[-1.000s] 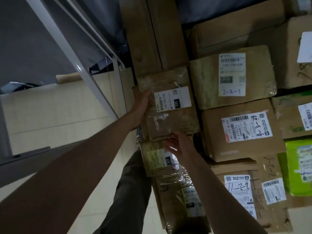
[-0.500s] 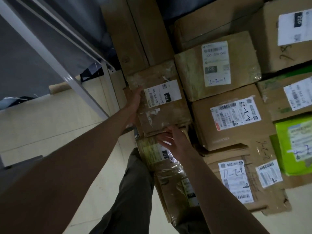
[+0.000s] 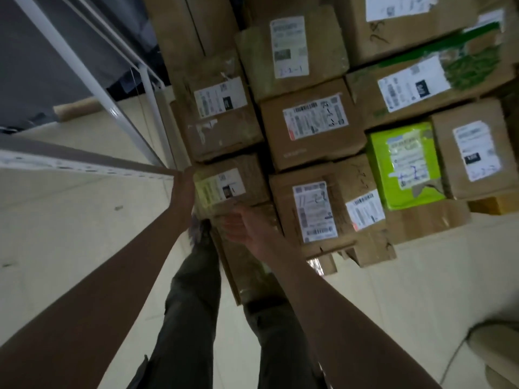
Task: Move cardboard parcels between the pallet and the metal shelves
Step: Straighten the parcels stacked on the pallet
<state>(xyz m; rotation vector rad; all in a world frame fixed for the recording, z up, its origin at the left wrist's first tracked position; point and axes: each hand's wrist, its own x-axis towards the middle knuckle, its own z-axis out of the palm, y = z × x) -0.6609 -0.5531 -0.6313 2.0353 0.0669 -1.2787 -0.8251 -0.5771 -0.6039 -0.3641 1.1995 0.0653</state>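
Parcel with a yellow-tinted label (image 3: 224, 183) sits at the stack's near left corner, between both hands. Left hand (image 3: 185, 186) lies flat against its left side, fingers straight. Right hand (image 3: 244, 226) meets its near edge, fingers loosely spread; whether they curl under is unclear. Beyond it sits another brown parcel (image 3: 219, 108); a green parcel (image 3: 404, 164) lies to the right. White shelf frame (image 3: 92, 77) stands left.

Head view looks steeply down (wide-angle, close) over stacked parcels (image 3: 309, 130).
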